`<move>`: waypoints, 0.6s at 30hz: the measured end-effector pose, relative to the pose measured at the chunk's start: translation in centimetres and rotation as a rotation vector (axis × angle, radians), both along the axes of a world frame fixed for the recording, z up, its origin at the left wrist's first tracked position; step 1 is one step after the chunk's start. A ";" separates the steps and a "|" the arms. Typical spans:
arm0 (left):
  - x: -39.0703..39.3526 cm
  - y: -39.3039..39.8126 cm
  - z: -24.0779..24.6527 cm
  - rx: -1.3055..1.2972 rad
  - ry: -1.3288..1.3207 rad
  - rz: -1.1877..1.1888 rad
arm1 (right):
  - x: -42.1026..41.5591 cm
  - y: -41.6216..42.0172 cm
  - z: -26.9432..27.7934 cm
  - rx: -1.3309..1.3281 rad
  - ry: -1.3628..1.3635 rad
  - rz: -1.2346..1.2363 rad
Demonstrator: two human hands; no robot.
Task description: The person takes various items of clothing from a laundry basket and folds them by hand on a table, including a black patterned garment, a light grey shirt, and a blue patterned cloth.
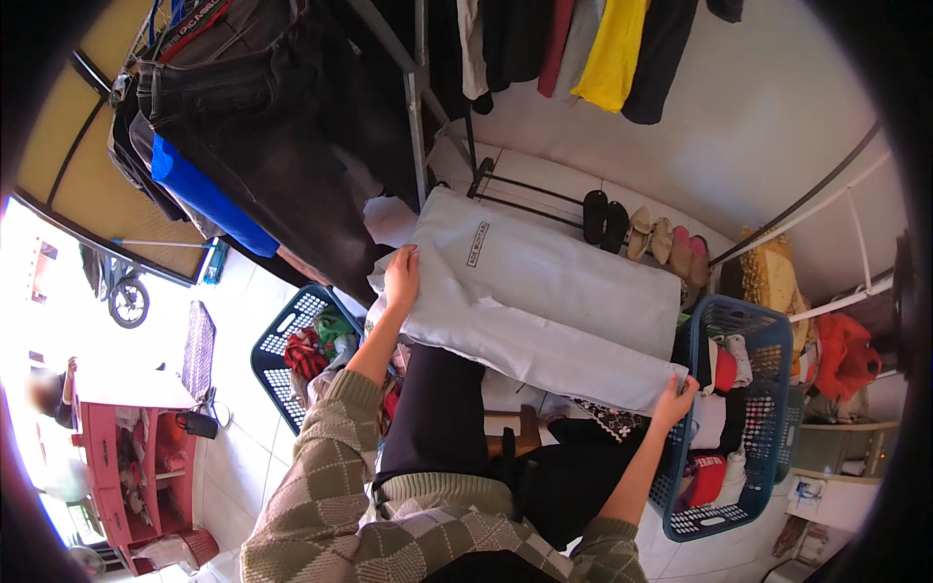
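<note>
A light grey cloth garment [554,270] lies spread flat before me, with one strip folded over along its near side. A small patch [478,244] bearing writing sits on its far left part. My left hand [402,280] grips the garment's left edge, fingers curled onto the fabric. At the near right corner, my right hand [674,399] pinches the folded strip between thumb and fingers. Black patterned fabric [612,419] shows from under the near edge. Whatever supports the garment is mostly hidden.
A blue laundry basket [776,408] with rolled and folded clothes stands close on the right. Another basket [270,350] of loose clothes is at left. Dark trousers [255,131] hang at upper left. Black slippers [605,218] and other shoes line the far side.
</note>
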State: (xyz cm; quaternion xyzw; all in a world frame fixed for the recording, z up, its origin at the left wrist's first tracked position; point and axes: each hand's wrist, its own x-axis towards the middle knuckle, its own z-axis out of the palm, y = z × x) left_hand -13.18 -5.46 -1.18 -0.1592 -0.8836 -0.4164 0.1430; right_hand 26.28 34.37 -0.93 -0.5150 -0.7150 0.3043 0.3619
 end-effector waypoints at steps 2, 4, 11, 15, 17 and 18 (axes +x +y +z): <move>0.2 0.6 0.0 -0.032 0.060 -0.013 | -0.9 1.6 -0.8 -0.218 -0.012 -0.052; 0.5 0.9 0.0 -0.142 0.053 0.030 | -1.7 1.5 -2.3 -0.178 -0.218 -0.089; 0.2 0.4 -0.9 -0.165 0.017 0.055 | -1.2 1.1 -3.3 -0.114 0.020 0.010; 0.5 0.4 -1.4 -0.125 0.092 0.168 | -1.4 0.3 -2.9 -0.020 0.034 -0.073; 0.7 0.4 -1.4 -0.118 0.082 0.214 | -2.0 -0.2 -2.4 0.002 -0.077 -0.083; 0.8 0.3 -1.4 -0.116 0.088 0.212 | -2.3 -0.4 -1.9 -0.011 -0.151 -0.119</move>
